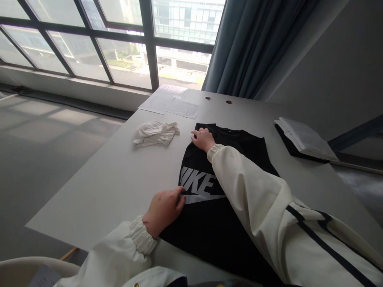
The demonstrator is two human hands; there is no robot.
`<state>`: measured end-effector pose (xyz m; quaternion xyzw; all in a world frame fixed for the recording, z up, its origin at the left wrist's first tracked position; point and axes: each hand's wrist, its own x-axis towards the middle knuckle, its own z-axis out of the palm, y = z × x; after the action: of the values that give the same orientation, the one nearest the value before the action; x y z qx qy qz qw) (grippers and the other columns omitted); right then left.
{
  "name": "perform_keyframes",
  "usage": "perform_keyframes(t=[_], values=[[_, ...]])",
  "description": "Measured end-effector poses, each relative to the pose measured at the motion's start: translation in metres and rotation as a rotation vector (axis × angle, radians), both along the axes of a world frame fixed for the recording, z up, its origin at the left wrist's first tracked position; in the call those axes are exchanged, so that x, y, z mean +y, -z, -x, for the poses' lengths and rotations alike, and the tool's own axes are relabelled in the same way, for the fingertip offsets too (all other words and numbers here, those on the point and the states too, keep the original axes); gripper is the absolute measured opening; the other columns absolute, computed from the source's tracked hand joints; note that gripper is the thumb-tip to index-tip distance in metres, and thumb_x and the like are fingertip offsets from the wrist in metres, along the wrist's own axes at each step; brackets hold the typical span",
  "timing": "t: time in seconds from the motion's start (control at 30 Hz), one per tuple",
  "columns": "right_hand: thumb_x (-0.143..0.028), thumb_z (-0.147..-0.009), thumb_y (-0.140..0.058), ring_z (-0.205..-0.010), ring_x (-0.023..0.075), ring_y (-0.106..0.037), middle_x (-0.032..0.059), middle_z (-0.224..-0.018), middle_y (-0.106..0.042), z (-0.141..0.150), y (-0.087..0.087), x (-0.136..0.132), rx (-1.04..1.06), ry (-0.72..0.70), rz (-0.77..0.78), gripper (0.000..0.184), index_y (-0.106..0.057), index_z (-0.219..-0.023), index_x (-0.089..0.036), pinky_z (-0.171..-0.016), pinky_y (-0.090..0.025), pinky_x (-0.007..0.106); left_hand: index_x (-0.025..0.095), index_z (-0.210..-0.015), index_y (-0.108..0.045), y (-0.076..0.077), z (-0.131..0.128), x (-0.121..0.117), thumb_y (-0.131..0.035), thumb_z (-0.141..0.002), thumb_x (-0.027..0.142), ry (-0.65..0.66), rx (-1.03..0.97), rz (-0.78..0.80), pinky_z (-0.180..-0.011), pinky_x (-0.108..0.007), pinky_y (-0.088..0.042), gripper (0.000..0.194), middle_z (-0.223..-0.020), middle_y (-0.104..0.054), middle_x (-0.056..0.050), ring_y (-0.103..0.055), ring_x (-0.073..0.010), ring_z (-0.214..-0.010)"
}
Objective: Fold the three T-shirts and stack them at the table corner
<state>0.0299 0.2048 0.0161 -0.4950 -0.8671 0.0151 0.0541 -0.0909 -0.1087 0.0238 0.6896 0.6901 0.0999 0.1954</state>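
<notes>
A black shirt with large pale "NIKE" lettering lies spread on the white table, its neckline toward the window. My left hand is closed on the shirt's left edge beside the lettering, with the thumb on top of the fabric. Farther up, my right hand rests on the left shoulder area with its fingers somewhat apart. The right sleeve covers part of the shirt's chest and right side.
A crumpled white cloth bundle lies left of the shirt. Printed papers are at the table's far end, near two cable holes. On the right edge sits a folded stack in clear plastic. A blue curtain hangs beyond.
</notes>
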Motion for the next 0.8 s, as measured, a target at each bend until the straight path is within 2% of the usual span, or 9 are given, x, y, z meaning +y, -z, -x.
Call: perform_keyframes(t=[0.2, 0.27, 0.37, 0.5, 0.6, 0.8], values=[[-0.049, -0.105, -0.046, -0.118, 0.0354, -0.06, 0.0181, -0.135, -0.065, 0.022, 0.014, 0.022, -0.099, 0.044, 0.073, 0.053, -0.057, -0.151, -0.028, -0.101, -0.046, 0.052, 0.028, -0.125, -0.068, 0.003, -0.001, -0.005, -0.053, -0.102, 0.034, 0.232, -0.031, -0.022, -0.078, -0.031, -0.057, 0.029, -0.095, -0.081, -0.006, -0.077, -0.0237, -0.085], [-0.041, -0.106, -0.043, -0.115, 0.0342, -0.064, 0.0187, -0.132, -0.067, 0.025, 0.018, 0.025, -0.096, 0.074, 0.074, 0.048, -0.06, -0.148, -0.026, -0.1, -0.046, 0.052, 0.028, -0.124, -0.069, 0.004, -0.002, -0.006, -0.054, -0.101, 0.034, 0.257, -0.044, -0.044, -0.076, -0.03, -0.058, 0.028, -0.092, -0.08, -0.005, -0.077, -0.0228, -0.082], [-0.027, -0.103, -0.043, -0.111, 0.0318, -0.068, 0.0176, -0.13, -0.069, 0.026, 0.02, 0.031, -0.084, 0.047, 0.078, 0.046, -0.063, -0.145, -0.024, -0.096, -0.048, 0.046, 0.027, -0.125, -0.068, 0.004, -0.001, -0.007, -0.054, -0.101, 0.033, 0.227, -0.067, -0.073, -0.076, -0.031, -0.058, 0.029, -0.092, -0.08, -0.005, -0.076, -0.0222, -0.08], [-0.022, -0.1, -0.045, -0.112, 0.0297, -0.068, 0.0154, -0.129, -0.073, 0.02, 0.012, 0.043, -0.076, 0.001, 0.088, 0.042, -0.075, -0.129, -0.019, -0.092, -0.05, 0.039, 0.025, -0.128, -0.066, 0.003, 0.001, -0.008, -0.052, -0.101, 0.03, 0.218, -0.122, -0.088, -0.08, -0.031, -0.059, 0.031, -0.098, -0.081, -0.006, -0.077, -0.0221, -0.084], [-0.021, -0.099, -0.046, -0.111, 0.0295, -0.069, 0.0172, -0.119, -0.077, 0.009, 0.001, 0.05, -0.077, -0.004, 0.075, 0.039, -0.082, -0.112, -0.013, -0.091, -0.05, 0.036, 0.027, -0.128, -0.065, 0.002, 0.002, -0.01, -0.05, -0.1, 0.025, 0.272, -0.199, -0.103, -0.083, -0.031, -0.059, 0.032, -0.103, -0.081, -0.004, -0.077, -0.0208, -0.089], [-0.022, -0.096, -0.049, -0.107, 0.029, -0.069, 0.018, -0.113, -0.079, -0.022, -0.018, 0.055, -0.037, 0.026, 0.038, 0.039, -0.083, -0.11, -0.009, -0.099, -0.047, 0.035, 0.029, -0.128, -0.065, -0.006, -0.006, -0.014, -0.053, -0.097, 0.024, 0.359, -0.339, -0.125, -0.091, -0.031, -0.059, 0.033, -0.117, -0.079, -0.002, -0.076, -0.0193, -0.099]])
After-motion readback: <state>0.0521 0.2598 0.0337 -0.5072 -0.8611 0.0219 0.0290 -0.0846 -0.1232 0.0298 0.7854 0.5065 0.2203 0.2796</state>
